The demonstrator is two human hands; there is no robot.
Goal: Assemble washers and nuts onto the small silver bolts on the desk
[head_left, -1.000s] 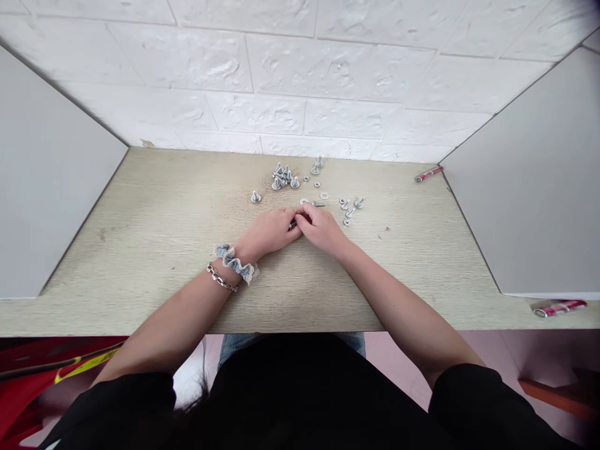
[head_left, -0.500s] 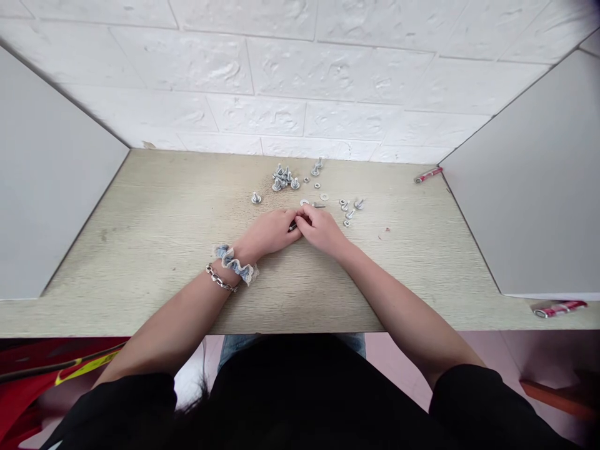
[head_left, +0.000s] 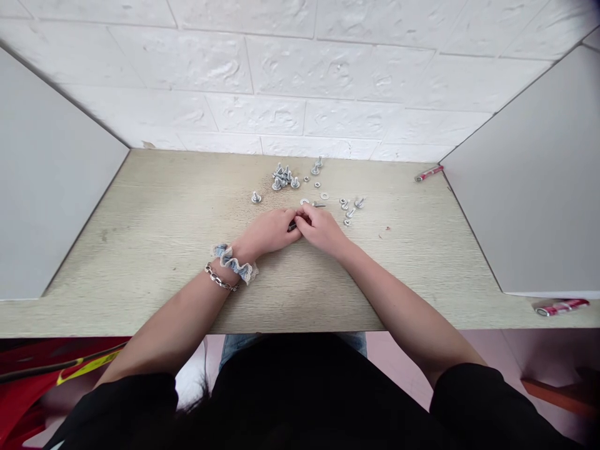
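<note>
Left hand and right hand meet, both pinched on a mostly hidden small piece. Bolts cluster beyond them.

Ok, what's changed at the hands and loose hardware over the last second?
Nothing has visibly moved, and I see nothing picked up or let go. The left hand and right hand stay together at a small dark piece, mostly hidden between them. The bolt cluster, lone bolt and washers lie as they were.
</note>
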